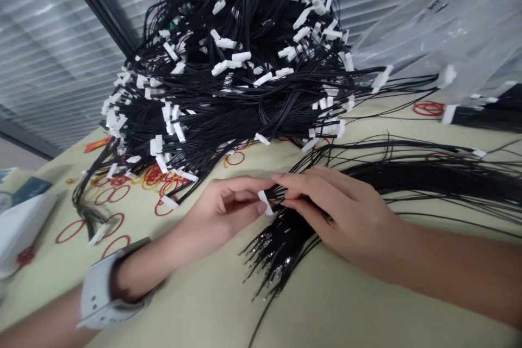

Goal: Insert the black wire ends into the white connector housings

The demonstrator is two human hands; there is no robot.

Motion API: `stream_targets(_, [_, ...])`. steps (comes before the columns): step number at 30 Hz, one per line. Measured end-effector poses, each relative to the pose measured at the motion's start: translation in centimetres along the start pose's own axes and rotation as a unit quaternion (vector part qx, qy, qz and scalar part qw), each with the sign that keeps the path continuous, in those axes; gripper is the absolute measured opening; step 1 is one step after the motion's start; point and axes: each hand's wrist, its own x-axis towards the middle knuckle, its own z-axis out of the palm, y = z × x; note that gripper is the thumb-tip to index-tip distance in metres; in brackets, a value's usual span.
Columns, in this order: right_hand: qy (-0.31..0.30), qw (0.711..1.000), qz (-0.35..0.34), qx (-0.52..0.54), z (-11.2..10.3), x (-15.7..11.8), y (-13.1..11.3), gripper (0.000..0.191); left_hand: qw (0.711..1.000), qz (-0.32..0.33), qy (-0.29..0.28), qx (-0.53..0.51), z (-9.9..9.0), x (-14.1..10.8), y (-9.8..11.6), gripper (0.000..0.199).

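Note:
Between the thumb and fingers of my left hand (222, 206) is a small white connector housing (265, 203), tilted near the middle of the view. Close on its right, my right hand (346, 206) is closed, thumb and fingertips pinched around thin black wires (278, 193) that run up to the housing. Below both hands lies a loose bundle of black wires (281, 250); shiny metal terminals tip its near left ends. The bundle passes under my right hand and stretches off to the right. My fingers partly hide where wire and housing meet.
A high heap of black cables (244, 87) with white connectors stands behind my hands. Red and yellow rubber bands (118, 193) are scattered at left. A white box (24, 228) sits at the left edge, clear plastic bags (444, 27) at the back right.

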Motion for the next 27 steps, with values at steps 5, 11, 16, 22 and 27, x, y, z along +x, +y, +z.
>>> stream_targets(5, [-0.031, 0.999, 0.018, 0.011, 0.12, -0.13, -0.06, 0.035, 1.000, 0.004, -0.001, 0.001, 0.02, 0.00, 0.01, 0.025])
stream_targets(11, [-0.012, 0.999, 0.018, 0.045, 0.07, -0.18, -0.15, 0.036, 1.000, 0.008, -0.013, 0.020, 0.00, -0.12, 0.03, 0.027])
stream_targets(16, [-0.019, 0.998, 0.037, 0.049, 0.23, -0.13, -0.21, 0.032, 1.000, 0.015, -0.022, 0.004, -0.07, -0.09, -0.14, 0.024])
stream_targets(22, [-0.037, 0.997, 0.049, 0.035, 0.37, -0.30, -0.18, 0.036, 1.000, 0.002, 0.000, 0.014, -0.06, -0.07, -0.13, 0.022])
stream_targets(27, [-0.046, 0.996, 0.063, 0.052, 0.36, -0.13, -0.18, 0.033, 1.000, -0.005, 0.004, 0.025, 0.04, -0.01, -0.12, 0.025])
